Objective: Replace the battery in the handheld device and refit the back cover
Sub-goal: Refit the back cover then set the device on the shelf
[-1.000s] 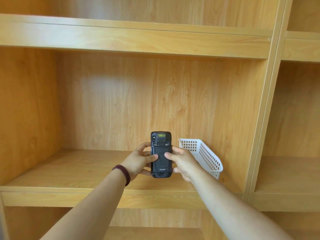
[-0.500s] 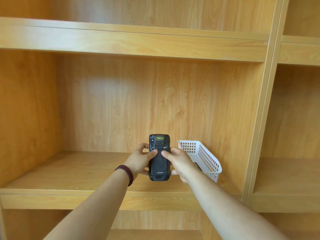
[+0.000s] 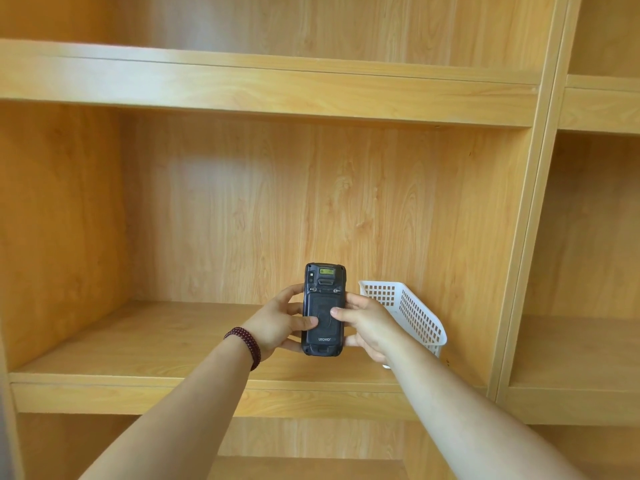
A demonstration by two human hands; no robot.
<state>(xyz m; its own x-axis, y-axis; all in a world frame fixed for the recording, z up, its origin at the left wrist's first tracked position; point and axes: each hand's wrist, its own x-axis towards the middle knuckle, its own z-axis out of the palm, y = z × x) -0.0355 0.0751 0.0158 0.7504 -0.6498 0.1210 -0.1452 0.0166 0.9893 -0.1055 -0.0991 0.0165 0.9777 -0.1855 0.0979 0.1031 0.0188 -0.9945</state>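
I judge I'm at the cover step: left hand [image 3: 277,322] and right hand [image 3: 369,323] clasp the handheld device [image 3: 323,308] left of the white basket [image 3: 415,313], thumbs pressing its back cover [image 3: 323,315], which next needs sliding free or latching.

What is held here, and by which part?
The handheld device, back facing the camera, is held upright by its long sides: left hand and right hand, with both thumbs pressing on the back cover.

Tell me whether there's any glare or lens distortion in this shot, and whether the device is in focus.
Head view: a soft pale sheen on the cabinet's back panel; the shelf edge and uprights slant with wide-angle distortion; the handheld device is sharp, its logo readable, gripped by the left hand and right hand.
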